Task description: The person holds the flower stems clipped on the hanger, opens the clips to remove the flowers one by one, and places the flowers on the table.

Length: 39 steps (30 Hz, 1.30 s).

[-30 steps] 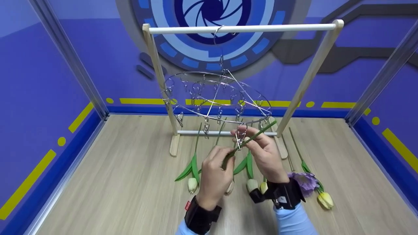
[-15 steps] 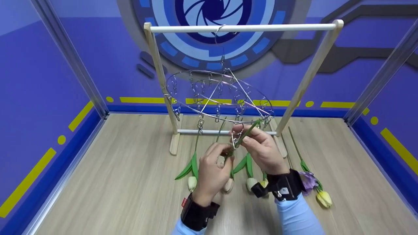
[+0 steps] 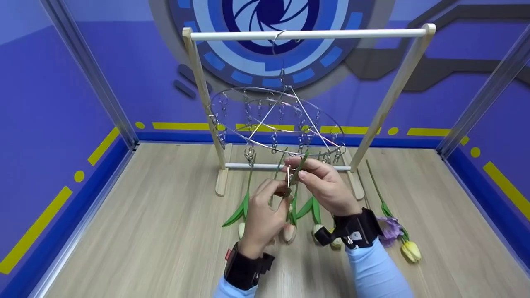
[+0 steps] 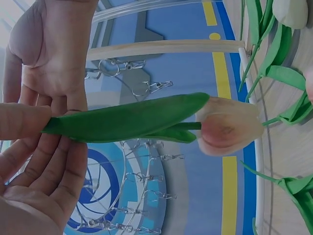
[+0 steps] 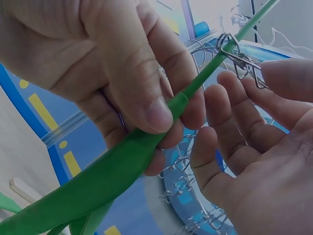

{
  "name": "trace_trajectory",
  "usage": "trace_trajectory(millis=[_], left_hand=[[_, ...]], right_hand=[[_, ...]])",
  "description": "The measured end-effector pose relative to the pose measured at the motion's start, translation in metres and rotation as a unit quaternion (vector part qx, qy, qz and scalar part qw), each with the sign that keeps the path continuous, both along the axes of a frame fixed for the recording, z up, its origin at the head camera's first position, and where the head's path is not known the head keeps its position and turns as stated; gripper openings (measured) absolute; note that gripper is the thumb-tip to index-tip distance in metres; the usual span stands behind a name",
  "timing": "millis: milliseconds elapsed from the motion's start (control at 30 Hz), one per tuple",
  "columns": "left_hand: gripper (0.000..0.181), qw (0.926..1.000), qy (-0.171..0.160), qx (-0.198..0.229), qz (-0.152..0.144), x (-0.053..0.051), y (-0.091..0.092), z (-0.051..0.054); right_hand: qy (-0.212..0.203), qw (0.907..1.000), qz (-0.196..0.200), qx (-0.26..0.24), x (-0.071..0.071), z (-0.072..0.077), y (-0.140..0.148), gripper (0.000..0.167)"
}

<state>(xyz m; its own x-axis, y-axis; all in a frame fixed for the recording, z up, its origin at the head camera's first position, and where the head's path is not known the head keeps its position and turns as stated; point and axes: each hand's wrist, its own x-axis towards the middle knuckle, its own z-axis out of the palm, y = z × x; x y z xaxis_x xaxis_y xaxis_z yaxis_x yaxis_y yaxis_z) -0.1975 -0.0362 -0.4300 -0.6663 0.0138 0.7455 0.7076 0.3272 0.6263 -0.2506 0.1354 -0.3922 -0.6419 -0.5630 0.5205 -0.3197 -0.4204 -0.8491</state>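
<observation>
An artificial tulip with a pale pink-white bloom hangs bloom-down. My left hand pinches it between thumb and fingers where the green leaf meets the stem. Above that, the bare stem runs up through or against a metal wire clip; I cannot tell whether the clip bites it. My right hand pinches this clip with its thumb and fingers. The clip belongs to the round wire drying hanger. In the head view, the held bloom is hidden by my left hand.
A wooden rack with a white top bar carries the hanger, with several dangling clips. Beneath lie several tulips, including a pink one. To the right lie a purple flower and a yellow tulip. Blue walls enclose the table.
Both hands have drifted left with the clip and stem. The stem has swung from slanting right to nearly upright, and the hanger has turned and levelled slightly.
</observation>
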Motion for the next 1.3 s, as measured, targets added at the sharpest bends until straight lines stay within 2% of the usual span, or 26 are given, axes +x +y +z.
trace_trajectory(millis=[200, 567, 900, 1067, 1300], left_hand=[[0.028, 0.9999, -0.01, -0.01, -0.004, 0.0, -0.005, 0.002], [0.025, 0.9973, -0.052, -0.02, -0.049, 0.002, -0.015, 0.007], [0.025, 0.9963, -0.055, -0.019, -0.063, 0.003, -0.021, 0.007], [0.026, 0.9963, -0.058, -0.025, -0.058, 0.001, -0.023, 0.006], [0.027, 0.9947, -0.085, -0.024, -0.053, 0.003, -0.026, 0.008]], right_hand=[[0.009, 0.9999, 0.001, 0.014, -0.001, 0.002, -0.002, 0.042], [0.024, 0.9995, 0.01, 0.016, -0.001, 0.004, -0.003, 0.033], [0.026, 0.9993, -0.021, 0.013, 0.002, 0.005, -0.001, 0.03], [0.02, 0.9983, -0.054, 0.008, 0.005, 0.004, -0.002, 0.027], [-0.002, 0.9944, -0.103, -0.024, 0.009, 0.001, -0.004, 0.017]])
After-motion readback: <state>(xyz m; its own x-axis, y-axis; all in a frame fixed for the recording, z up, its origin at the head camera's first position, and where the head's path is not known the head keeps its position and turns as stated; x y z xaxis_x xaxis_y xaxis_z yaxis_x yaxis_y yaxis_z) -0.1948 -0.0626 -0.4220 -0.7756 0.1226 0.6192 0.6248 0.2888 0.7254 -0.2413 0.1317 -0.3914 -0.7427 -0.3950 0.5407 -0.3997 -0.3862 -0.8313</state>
